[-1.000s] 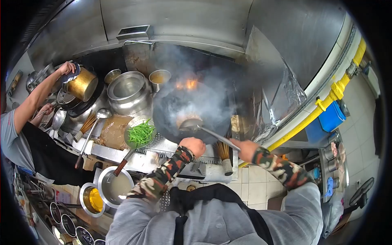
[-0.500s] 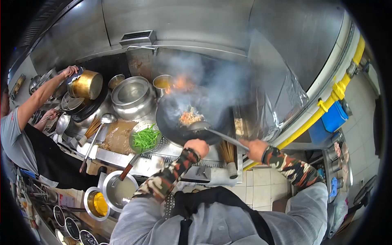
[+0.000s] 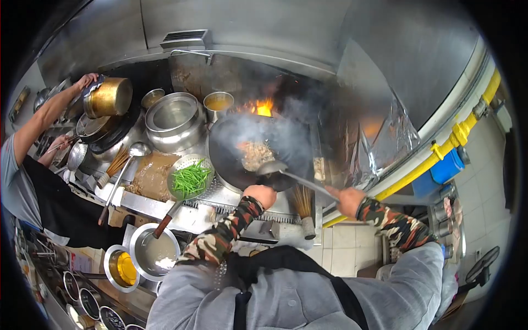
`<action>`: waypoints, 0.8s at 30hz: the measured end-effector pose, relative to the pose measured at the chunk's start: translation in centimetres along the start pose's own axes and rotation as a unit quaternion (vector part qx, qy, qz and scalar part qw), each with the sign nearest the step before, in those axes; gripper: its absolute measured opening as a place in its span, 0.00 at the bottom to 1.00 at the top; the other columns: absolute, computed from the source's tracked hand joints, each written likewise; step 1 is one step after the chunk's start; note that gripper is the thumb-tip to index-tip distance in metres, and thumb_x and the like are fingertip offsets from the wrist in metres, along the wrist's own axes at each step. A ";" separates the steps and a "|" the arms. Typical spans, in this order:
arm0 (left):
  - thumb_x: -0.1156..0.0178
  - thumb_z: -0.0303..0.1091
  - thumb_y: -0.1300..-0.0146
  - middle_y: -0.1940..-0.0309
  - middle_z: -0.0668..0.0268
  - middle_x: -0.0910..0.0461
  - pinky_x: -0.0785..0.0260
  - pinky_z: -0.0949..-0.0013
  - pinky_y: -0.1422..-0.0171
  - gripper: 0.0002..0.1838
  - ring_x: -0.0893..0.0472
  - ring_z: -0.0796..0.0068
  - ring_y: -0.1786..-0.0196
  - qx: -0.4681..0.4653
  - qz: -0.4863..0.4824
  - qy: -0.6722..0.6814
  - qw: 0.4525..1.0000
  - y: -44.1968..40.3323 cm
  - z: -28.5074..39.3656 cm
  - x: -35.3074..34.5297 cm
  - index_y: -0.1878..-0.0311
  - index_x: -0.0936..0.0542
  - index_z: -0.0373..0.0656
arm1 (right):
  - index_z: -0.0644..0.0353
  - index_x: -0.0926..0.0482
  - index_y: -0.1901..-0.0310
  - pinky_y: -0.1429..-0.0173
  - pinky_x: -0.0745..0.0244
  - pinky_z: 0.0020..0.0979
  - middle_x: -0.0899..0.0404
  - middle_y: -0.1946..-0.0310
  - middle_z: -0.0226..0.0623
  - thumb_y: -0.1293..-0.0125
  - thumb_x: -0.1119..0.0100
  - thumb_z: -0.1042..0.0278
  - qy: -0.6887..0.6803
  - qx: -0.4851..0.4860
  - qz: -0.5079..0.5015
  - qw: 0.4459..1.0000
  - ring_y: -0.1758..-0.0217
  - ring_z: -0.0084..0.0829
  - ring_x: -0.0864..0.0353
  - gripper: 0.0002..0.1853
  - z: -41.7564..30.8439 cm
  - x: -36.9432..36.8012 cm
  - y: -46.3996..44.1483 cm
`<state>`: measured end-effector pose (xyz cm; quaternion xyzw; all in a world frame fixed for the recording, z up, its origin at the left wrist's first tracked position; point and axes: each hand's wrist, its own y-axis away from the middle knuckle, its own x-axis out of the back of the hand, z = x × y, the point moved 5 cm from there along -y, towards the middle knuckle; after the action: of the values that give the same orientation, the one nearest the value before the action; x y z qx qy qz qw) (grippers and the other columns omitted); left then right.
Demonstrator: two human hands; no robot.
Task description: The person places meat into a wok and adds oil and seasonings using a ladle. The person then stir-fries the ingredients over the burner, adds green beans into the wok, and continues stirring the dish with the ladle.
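My left hand (image 3: 260, 196) is closed at the near rim of a large dark wok (image 3: 226, 162); the part it grips is covered by the fingers. My right hand (image 3: 347, 201) is wrapped round the long handle of a metal ladle (image 3: 272, 167). The ladle's bowl rests inside the wok, against the near side of a heap of pale brown chopped food (image 3: 257, 156). Smoke rises off the food and partly veils it. Flames (image 3: 264, 107) burn behind the wok's far rim.
Left of the wok, a strainer holds green beans (image 3: 190, 179). Beyond it stand a steel pot (image 3: 174, 115) and another ladle (image 3: 140, 149). A bamboo brush (image 3: 302, 203) lies at the right. A co-worker at far left tilts a brass-coloured pot (image 3: 108, 98). Bowls (image 3: 151, 234) stand lower left.
The flames are brighter and sit further right. The food lies flatter and more spread out. The smoke has thinned, and the view has shifted slightly. Both hands keep their grips.
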<state>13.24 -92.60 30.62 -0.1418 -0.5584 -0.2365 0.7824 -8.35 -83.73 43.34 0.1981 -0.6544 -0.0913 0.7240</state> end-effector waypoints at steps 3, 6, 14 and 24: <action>0.56 0.48 0.36 0.67 0.54 0.17 0.26 0.54 0.54 0.23 0.17 0.53 0.62 0.019 0.001 -0.002 1.000 -2.8 -2.0 -2.3 0.67 0.16 0.43 | 0.51 0.40 0.33 0.51 0.26 0.45 0.20 0.61 0.54 0.44 0.52 0.72 0.020 -0.019 0.010 1.000 0.57 0.51 0.19 0.33 0.3 -2.3 -4.2; 0.56 0.48 0.35 0.67 0.54 0.17 0.26 0.54 0.52 0.23 0.18 0.53 0.61 0.032 -0.001 -0.003 0.999 -3.2 -2.6 -2.5 0.66 0.15 0.43 | 0.55 0.38 0.34 0.48 0.27 0.44 0.21 0.58 0.56 0.45 0.50 0.70 -0.116 -0.006 0.060 0.991 0.54 0.52 0.21 0.32 -0.4 -0.9 -9.4; 0.48 0.48 0.40 0.65 0.57 0.18 0.29 0.55 0.52 0.19 0.20 0.55 0.58 0.012 0.090 0.011 0.996 -1.7 -3.1 -2.7 0.62 0.18 0.42 | 0.60 0.35 0.37 0.45 0.29 0.45 0.24 0.54 0.59 0.48 0.46 0.67 -0.268 -0.036 0.282 0.920 0.49 0.55 0.25 0.32 -0.6 -6.4 -19.7; 0.41 0.41 0.43 0.67 0.57 0.22 0.28 0.56 0.57 0.12 0.21 0.54 0.63 -0.108 0.113 0.089 0.984 8.0 0.3 1.0 0.62 0.22 0.43 | 0.57 0.38 0.34 0.47 0.27 0.43 0.24 0.52 0.57 0.44 0.46 0.70 -0.206 -0.020 0.221 0.953 0.51 0.51 0.22 0.32 -1.4 -3.5 -21.4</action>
<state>17.54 -85.89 32.01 -0.2666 -0.4383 -0.2171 0.8305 -4.71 -101.51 31.36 0.0107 -0.8149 0.0189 0.5792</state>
